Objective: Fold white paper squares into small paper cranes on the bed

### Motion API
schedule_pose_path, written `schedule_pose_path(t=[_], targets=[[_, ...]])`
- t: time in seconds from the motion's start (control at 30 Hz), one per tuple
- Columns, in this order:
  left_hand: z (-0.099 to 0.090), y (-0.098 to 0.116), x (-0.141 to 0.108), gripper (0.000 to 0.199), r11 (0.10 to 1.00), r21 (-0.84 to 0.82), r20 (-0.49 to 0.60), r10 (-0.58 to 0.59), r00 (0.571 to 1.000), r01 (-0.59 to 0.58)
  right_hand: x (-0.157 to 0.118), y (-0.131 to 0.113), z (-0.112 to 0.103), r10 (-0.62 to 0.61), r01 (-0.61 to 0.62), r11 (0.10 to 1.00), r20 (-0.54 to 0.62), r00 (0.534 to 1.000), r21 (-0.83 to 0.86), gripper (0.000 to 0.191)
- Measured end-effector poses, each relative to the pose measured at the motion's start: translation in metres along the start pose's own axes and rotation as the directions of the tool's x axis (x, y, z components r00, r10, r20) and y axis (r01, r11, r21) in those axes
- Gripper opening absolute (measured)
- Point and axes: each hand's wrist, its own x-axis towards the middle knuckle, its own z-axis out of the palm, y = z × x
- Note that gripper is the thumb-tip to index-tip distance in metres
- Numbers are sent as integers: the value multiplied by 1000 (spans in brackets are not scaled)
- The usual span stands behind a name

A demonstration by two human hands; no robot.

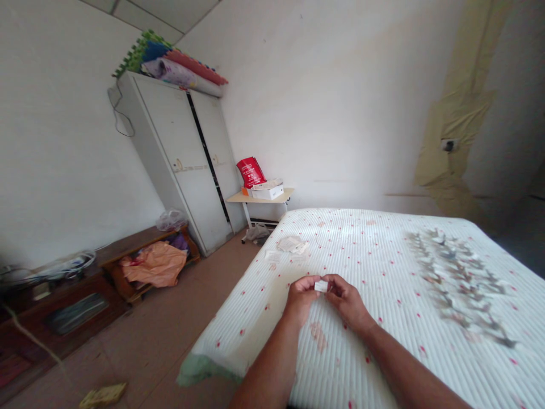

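Note:
My left hand (301,298) and my right hand (347,301) hold a small white piece of folded paper (321,286) between their fingertips, just above a white quilted mattress (374,318) dotted with red. Both forearms rest toward the mattress's near side. A few loose paper slips (290,245) lie farther along, beyond my hands. To the right, a long grey-brown band of dried sprigs or printed marks (455,278) crosses the mattress; I cannot tell which.
A white wardrobe (183,159) stands in the far corner, with foam mats on top. A small table (259,197) holds a red bag (251,172) and a white box (267,192). Low wooden furniture with orange cloth (153,264) lines the left wall.

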Motion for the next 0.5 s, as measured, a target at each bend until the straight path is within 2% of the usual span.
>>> schedule_pose_path(t=[0.23,0.5], targets=[[1,1,-1,38,997,-71,7,-10,1000,11,0,-6,0,15,-15,999,0,1000,35,27],[2,5,-1,36,998,-62,1,-20,1000,20,1,1,1,21,-22,992,6,1000,127,27]])
